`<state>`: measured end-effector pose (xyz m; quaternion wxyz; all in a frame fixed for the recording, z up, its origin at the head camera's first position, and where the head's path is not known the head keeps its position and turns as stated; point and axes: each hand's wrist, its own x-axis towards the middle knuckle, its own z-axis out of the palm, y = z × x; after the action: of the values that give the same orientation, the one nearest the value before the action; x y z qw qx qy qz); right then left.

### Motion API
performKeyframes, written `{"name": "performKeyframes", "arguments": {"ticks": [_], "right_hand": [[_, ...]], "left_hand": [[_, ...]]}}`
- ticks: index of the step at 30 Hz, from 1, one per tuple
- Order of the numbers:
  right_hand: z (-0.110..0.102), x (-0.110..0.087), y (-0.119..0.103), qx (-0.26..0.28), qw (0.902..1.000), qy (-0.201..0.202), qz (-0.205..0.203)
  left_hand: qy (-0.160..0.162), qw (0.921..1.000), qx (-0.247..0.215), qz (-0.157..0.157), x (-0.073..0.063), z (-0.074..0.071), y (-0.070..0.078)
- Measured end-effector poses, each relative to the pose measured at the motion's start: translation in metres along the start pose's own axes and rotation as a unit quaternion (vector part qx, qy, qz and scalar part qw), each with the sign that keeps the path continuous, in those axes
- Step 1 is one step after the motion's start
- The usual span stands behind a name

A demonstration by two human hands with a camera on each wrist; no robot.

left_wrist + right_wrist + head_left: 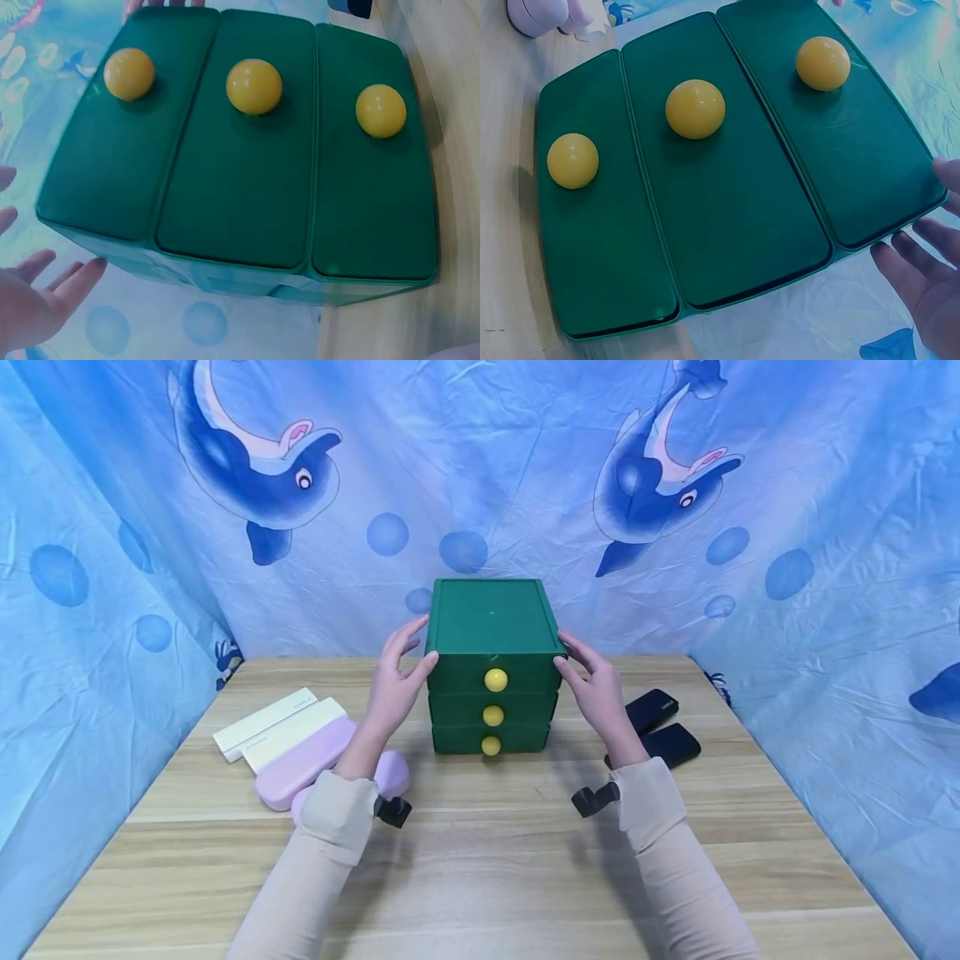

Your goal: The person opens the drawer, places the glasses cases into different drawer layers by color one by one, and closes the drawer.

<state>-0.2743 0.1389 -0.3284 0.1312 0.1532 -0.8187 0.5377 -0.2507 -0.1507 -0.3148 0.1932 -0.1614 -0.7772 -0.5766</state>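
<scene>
A green three-drawer box (491, 618) stands on the table, its closed drawers facing me. Each drawer front carries a round yellow knob (496, 680). My left hand (397, 681) is at the box's upper left side, thumb by the front corner and fingers spread. In the left wrist view, that hand's fingers (79, 285) are loosely extended beside the box's edge. My right hand (596, 685) is on the opposite side, thumb at the upper right front corner. In the right wrist view, its fingertips (901, 244) meet the edge of the top drawer.
Left on the wooden table (480, 877) lie two white cases (294, 735), a lilac case (306, 766) and a rounded lilac item (392, 774) partly behind my left wrist. Two black cases (672, 745) are beyond my right wrist. A blue dolphin-print cloth (517, 468) hangs behind.
</scene>
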Motion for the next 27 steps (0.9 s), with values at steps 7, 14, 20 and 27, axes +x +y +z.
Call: {"name": "performKeyframes", "arguments": {"ticks": [7,14,20,27], "right_hand": [[-0.004,-0.001,-0.026,0.016,0.9994,-0.032,-0.003],[-0.009,0.012,-0.013,0.026,0.9981,-0.056,-0.009],[-0.012,0.020,0.000,0.011,0.9971,-0.072,-0.023],[-0.013,0.023,0.002,0.012,0.9964,-0.079,-0.030]], "left_hand": [[0.077,0.9961,0.014,0.042,-0.015,0.002,0.018],[0.072,0.9971,0.019,0.013,-0.026,0.011,0.029],[-0.013,0.9980,0.057,-0.025,-0.030,0.029,0.027],[-0.046,0.9949,0.074,-0.052,-0.033,0.048,0.022]]}}
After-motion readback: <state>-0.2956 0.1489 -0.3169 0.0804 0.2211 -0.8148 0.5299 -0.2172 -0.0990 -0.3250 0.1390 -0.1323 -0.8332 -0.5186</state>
